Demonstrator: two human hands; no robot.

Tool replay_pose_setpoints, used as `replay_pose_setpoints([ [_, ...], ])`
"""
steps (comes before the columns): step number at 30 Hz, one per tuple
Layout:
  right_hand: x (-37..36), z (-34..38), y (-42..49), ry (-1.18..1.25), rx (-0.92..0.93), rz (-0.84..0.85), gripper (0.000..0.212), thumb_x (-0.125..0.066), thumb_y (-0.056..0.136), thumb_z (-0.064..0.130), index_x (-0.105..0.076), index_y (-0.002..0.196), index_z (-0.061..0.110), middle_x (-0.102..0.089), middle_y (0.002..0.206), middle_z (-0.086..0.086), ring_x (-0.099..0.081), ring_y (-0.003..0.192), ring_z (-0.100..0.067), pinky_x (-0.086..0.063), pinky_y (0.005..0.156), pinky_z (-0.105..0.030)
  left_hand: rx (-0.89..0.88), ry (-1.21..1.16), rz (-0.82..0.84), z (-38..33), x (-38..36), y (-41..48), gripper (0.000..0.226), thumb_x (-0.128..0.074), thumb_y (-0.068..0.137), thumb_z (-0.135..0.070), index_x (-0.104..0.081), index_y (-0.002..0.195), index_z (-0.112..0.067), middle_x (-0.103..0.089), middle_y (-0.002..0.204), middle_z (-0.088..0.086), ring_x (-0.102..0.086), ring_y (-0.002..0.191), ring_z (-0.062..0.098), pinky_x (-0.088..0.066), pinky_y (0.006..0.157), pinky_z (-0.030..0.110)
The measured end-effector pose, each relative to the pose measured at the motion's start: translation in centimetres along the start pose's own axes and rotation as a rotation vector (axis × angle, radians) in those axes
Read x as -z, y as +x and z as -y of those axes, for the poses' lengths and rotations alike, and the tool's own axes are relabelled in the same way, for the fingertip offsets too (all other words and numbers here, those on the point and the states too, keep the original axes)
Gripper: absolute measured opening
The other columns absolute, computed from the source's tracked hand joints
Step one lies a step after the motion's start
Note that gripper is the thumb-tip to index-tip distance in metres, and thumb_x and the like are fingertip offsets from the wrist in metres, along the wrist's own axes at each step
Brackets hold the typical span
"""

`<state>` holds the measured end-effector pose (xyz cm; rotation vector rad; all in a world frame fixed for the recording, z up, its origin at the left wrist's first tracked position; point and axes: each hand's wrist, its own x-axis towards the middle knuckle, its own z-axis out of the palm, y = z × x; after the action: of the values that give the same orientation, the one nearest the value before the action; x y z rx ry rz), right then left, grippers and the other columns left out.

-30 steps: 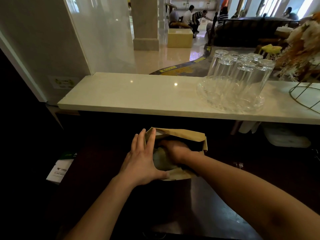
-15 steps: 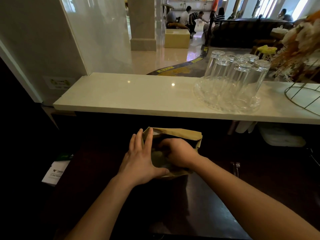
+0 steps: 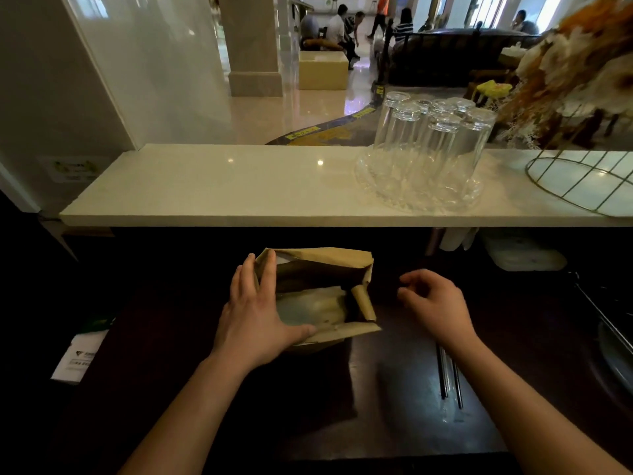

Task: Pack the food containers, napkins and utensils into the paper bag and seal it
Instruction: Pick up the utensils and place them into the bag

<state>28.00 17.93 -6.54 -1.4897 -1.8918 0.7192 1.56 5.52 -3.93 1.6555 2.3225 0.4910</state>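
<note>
A brown paper bag (image 3: 322, 260) stands open on the dark counter, its mouth facing up. Inside it lies a clear-lidded food container (image 3: 310, 308). My left hand (image 3: 255, 315) grips the bag's left rim, thumb along the near edge and fingers over the far corner. To the right of the bag, clear of it, my right hand (image 3: 436, 303) hovers with its fingers loosely curled and nothing in them. A pair of dark chopsticks (image 3: 450, 378) lies on the counter under my right wrist. Another plastic container (image 3: 524, 257) sits in shadow at the far right.
A pale marble ledge (image 3: 222, 186) runs across behind the bag, with several upturned glasses on a glass tray (image 3: 419, 197) and a gold wire basket (image 3: 582, 180). A white printed packet (image 3: 80, 354) lies at the left. Dark dishes (image 3: 616, 351) sit at the right edge.
My right hand has come out of the bag and moved to its right, empty. The container inside is now uncovered. My left hand stays on the bag's left rim.
</note>
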Motion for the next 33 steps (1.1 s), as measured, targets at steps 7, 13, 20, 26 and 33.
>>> replay_pose_setpoints([
  [7, 0.3, -10.8, -1.8, -0.421, -0.345, 0.150, 0.022, -0.060, 0.091, 0.029, -0.063, 0.109, 0.017, -0.067, 0.088, -0.002, -0.066, 0.074, -0.018, -0.058, 0.069, -0.035, -0.005, 0.001, -0.004, 0.3, -0.1, 0.3, 0.139, -0.072, 0.058, -0.077, 0.024, 0.149, -0.036, 0.022, 0.160, -0.004, 0.008, 0.150, 0.026, -0.028, 0.115, 0.054],
  [13, -0.4, -15.2, -2.7, -0.585, -0.490, 0.301, 0.045, -0.065, 0.081, 0.054, -0.053, 0.103, 0.017, -0.057, 0.091, -0.004, -0.063, 0.078, -0.021, -0.059, 0.073, -0.040, -0.011, 0.000, -0.009, 0.2, -0.2, 0.4, 0.139, -0.072, 0.058, -0.077, 0.023, 0.150, -0.036, 0.022, 0.160, -0.004, 0.007, 0.150, 0.026, -0.028, 0.115, 0.052],
  [20, -1.5, -15.0, -2.3, -0.559, -0.473, 0.254, 0.027, -0.066, 0.088, 0.034, -0.052, 0.097, 0.013, -0.061, 0.087, -0.004, -0.064, 0.078, -0.022, -0.058, 0.070, -0.037, -0.005, 0.002, -0.002, 0.0, -0.2, 0.3, 0.138, -0.074, 0.059, -0.075, 0.024, 0.149, -0.037, 0.025, 0.159, -0.006, 0.008, 0.150, 0.026, -0.028, 0.114, 0.052],
  [26, -1.8, -14.6, -1.6, -0.464, -0.548, 0.276, 0.015, -0.065, 0.088, 0.022, -0.052, 0.090, 0.015, -0.061, 0.087, -0.007, -0.065, 0.077, -0.022, -0.060, 0.072, -0.038, -0.005, 0.001, -0.006, 0.0, -0.3, 0.1, 0.138, -0.074, 0.058, -0.075, 0.023, 0.149, -0.037, 0.024, 0.158, -0.007, 0.006, 0.150, 0.027, -0.030, 0.113, 0.053],
  [33, -1.6, -13.5, -1.2, -0.346, -0.524, 0.228, 0.019, -0.068, 0.084, 0.028, -0.061, 0.088, 0.011, -0.067, 0.082, -0.010, -0.069, 0.074, -0.027, -0.060, 0.070, -0.042, -0.002, -0.005, -0.003, 0.1, -0.2, 0.0, 0.139, -0.074, 0.058, -0.075, 0.023, 0.149, -0.036, 0.024, 0.159, -0.006, 0.006, 0.150, 0.027, -0.030, 0.114, 0.053],
])
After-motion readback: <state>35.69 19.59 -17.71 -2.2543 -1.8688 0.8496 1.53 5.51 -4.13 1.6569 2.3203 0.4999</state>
